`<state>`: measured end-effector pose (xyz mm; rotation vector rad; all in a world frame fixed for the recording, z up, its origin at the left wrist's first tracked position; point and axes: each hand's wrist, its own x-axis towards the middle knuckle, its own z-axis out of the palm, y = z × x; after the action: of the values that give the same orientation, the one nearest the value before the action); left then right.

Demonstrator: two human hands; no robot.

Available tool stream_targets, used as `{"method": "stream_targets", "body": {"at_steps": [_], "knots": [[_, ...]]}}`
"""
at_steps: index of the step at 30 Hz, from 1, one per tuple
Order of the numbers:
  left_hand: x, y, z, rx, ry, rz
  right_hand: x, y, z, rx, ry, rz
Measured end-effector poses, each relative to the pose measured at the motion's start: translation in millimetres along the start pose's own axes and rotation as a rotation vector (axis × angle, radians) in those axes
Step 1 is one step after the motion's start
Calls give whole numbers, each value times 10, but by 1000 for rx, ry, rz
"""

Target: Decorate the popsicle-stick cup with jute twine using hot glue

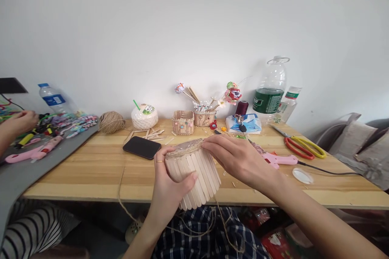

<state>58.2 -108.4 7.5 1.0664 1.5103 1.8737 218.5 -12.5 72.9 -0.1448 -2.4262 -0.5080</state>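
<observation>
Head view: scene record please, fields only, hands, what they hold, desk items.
left hand: grips the stick holder from below, thumb across the sticks
right hand: on the holder's twine-wrapped rim
twine: trails off the desk edge toward the lap
twine ball: back left on desk
phone: face down, left of holder
glue gun: right of holder, corded
scissors: far right
other person's hand: far left, over craft supplies

The left hand [170, 184] reaches up from below, palm toward the body, fingers curled closed with the thumb across the front. The right hand [240, 160] comes in from the right, palm down, fingertips pinched together.
</observation>
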Motion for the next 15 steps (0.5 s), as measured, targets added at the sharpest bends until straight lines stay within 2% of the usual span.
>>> {"method": "stream_targets", "body": {"at_steps": [3,5,11,15], "knots": [[5,-6,8,5,9,-7,49,-23,19,-87,34,-42],[-4,-15,24,-8,6,-23,73,-40,64,-94,94,-18],[-46,-70,50,-130,-12,-30,111,-122,215,2,358,193],[-37,-89,32,-220,-31,-41,108,-178,214,156,432,337]]}}
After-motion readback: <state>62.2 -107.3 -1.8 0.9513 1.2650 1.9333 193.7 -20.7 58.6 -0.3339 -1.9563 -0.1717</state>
